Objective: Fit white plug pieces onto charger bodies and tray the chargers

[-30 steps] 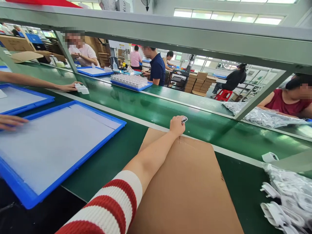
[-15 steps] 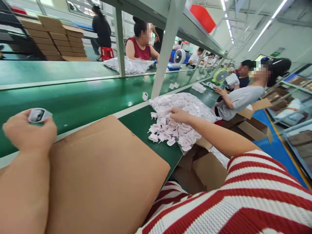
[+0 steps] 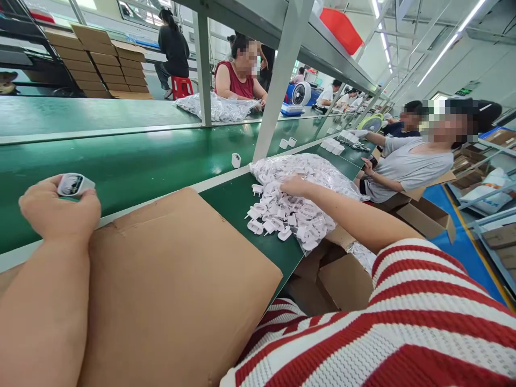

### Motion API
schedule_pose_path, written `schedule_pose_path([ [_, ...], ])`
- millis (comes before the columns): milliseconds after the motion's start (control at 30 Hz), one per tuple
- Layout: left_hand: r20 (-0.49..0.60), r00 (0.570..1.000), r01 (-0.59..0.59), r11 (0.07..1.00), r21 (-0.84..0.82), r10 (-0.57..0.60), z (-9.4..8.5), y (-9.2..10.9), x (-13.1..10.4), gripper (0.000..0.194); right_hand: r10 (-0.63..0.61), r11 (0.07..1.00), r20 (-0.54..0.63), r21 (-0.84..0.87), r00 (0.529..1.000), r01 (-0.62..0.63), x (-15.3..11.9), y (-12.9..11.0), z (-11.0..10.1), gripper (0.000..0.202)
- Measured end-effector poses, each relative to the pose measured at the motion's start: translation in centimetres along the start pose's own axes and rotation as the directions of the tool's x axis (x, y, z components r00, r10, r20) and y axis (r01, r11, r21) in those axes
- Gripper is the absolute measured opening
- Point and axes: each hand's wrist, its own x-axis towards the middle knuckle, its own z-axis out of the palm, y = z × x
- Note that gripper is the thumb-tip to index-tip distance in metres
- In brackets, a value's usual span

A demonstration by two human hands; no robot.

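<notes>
At the left, over the green conveyor belt, my left hand [image 3: 60, 209] is closed around a white plastic charger housing [image 3: 74, 185]. The housing's open end faces me and shows dark parts inside. My right hand [image 3: 294, 186] rests at a heap of white plug pieces [image 3: 278, 212], some with pins. Its fingers are bent and drawn together. Their tips are hidden among the pieces, so what they hold cannot be made out. A clear plastic bag [image 3: 322, 166] holds more of the heap and spills it onto the green table.
A large cardboard sheet or box [image 3: 181, 290] lies before me. One white housing [image 3: 236, 160] stands on the belt [image 3: 161, 156], more farther along. A metal post [image 3: 278, 80] rises beyond the heap. An open carton [image 3: 346, 279] sits below the table edge. A co-worker [image 3: 419, 166] sits at the right.
The view has shifted slightly. Both my hands keep nearly the same places, the left still holding the housing. The housings on the belt have slid slightly left. The co-worker's arm now reaches across the table.
</notes>
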Motion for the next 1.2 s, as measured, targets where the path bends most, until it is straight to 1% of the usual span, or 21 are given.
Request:
schedule_pose_path([
  [133, 0.0, 1.0, 0.005, 1.0, 0.019, -0.005, 0.1, 0.0, -0.1, 0.042, 0.05, 0.997, 0.12, 0.056, 0.991, -0.057, -2.9, -1.3, -0.2, 0.013],
  [233, -0.011, 1.0, -0.015, 1.0, -0.008, 0.015, 0.2, -0.1, -0.2, 0.037, 0.003, 0.984, 0.158, 0.173, 0.987, -0.031, -4.7, -1.8, -0.5, 0.027],
  [267, -0.013, 1.0, -0.019, 1.0, -0.014, 0.019, 0.2, -0.2, -0.1, 0.035, -0.024, 0.981, 0.13, 0.194, 0.991, -0.001, -5.3, -2.0, -0.6, 0.032],
  [333, -0.014, 1.0, -0.022, 1.0, -0.015, 0.021, 0.5, -0.6, 0.0, 0.033, -0.109, 0.986, -0.032, 0.12, 0.994, 0.112, -6.4, -2.8, -0.8, 0.039],
  [367, -0.011, 1.0, -0.023, 1.0, -0.012, 0.023, 0.7, -0.8, 0.1, 0.033, -0.177, 0.983, -0.131, 0.029, 0.975, 0.183, -7.0, -3.3, -0.8, 0.039],
  [400, -0.012, 1.0, -0.024, 1.0, -0.008, 0.024, 0.9, -1.1, 0.2, 0.034, -0.262, 0.965, -0.197, -0.064, 0.945, 0.255, -7.5, -4.0, -0.7, 0.038],
  [433, -0.014, 1.0, -0.026, 1.0, -0.005, 0.026, 1.2, -1.3, 0.3, 0.034, -0.354, 0.933, -0.207, -0.138, 0.912, 0.331, -8.0, -4.8, -0.4, 0.036],
  [467, -0.016, 0.999, -0.028, 1.0, -0.005, 0.028, 1.4, -1.6, 0.5, 0.035, -0.443, 0.891, -0.161, -0.192, 0.882, 0.412, -8.4, -5.7, 0.0, 0.035],
  [533, -0.029, 0.999, -0.025, 1.0, -0.008, 0.025, 1.9, -1.9, 0.8, 0.036, -0.567, 0.787, 0.029, -0.276, 0.823, 0.552, -8.7, -7.4, 1.2, 0.035],
  [600, -0.042, 0.999, -0.009, 1.0, -0.005, 0.008, 2.2, -2.1, 1.0, 0.035, -0.588, 0.683, 0.234, -0.37, 0.775, 0.63, -8.4, -8.9, 2.5, 0.035],
  [667, -0.039, 0.999, -0.004, 1.0, -0.008, 0.003, 2.2, -2.0, 1.1, 0.035, -0.55, 0.618, 0.359, -0.433, 0.754, 0.656, -7.7, -9.8, 3.4, 0.036],
  [767, -0.023, 1.0, -0.015, 0.999, -0.036, 0.014, 1.6, -1.5, 0.7, 0.037, -0.525, 0.601, 0.421, -0.432, 0.739, 0.673, -6.7, -10.1, 3.7, 0.039],
  [867, -0.007, 1.0, -0.01, 0.998, -0.069, 0.009, 1.1, -0.9, 0.1, 0.036, -0.539, 0.619, 0.394, -0.414, 0.745, 0.667, -6.4, -9.8, 3.3, 0.038],
  [933, 0.003, 1.0, -0.008, 0.996, -0.091, 0.008, 1.0, -0.6, -0.2, 0.035, -0.592, 0.677, 0.3, -0.318, 0.748, 0.664, -6.7, -10.0, 3.1, 0.034],
  [967, 0.008, 1.0, -0.008, 0.995, -0.099, 0.009, 1.0, -0.5, -0.3, 0.034, -0.627, 0.72, 0.223, -0.2, 0.746, 0.665, -7.0, -10.3, 3.2, 0.03],
  [1033, 0.007, 1.0, -0.013, 0.994, -0.109, 0.014, 1.1, -0.5, -0.5, 0.034, -0.636, 0.765, 0.065, 0.185, 0.769, 0.617, -7.9, -11.5, 3.6, 0.018],
  [1067, 0.003, 1.0, -0.021, 0.994, -0.11, 0.021, 1.1, -0.5, -0.6, 0.034, -0.604, 0.73, 0.019, 0.415, 0.797, 0.543, -8.3, -12.3, 4.0, 0.011],
  [1100, -0.001, 1.0, -0.031, 0.994, -0.108, 0.031, 1.1, -0.5, -0.6, 0.035, -0.561, 0.648, 0.01, 0.627, 0.828, 0.432, -8.8, -13.3, 4.6, 0.013],
  [1133, -0.004, 0.999, -0.041, 0.994, -0.104, 0.04, 1.2, -0.6, -0.6, 0.035, -0.525, 0.534, 0.041, 0.793, 0.85, 0.292, -9.2, -14.4, 5.2, 0.021],
  [1167, -0.006, 0.999, -0.05, 0.994, -0.097, 0.05, 1.2, -0.6, -0.7, 0.035, -0.51, 0.409, 0.095, 0.901, 0.855, 0.143, -9.7, -15.4, 5.9, 0.03],
  [1200, -0.003, 0.998, -0.06, 0.994, -0.09, 0.06, 1.2, -0.7, -0.7, 0.035, -0.513, 0.292, 0.162, 0.956, 0.843, -0.007, -10.0, -16.2, 6.6, 0.035],
])
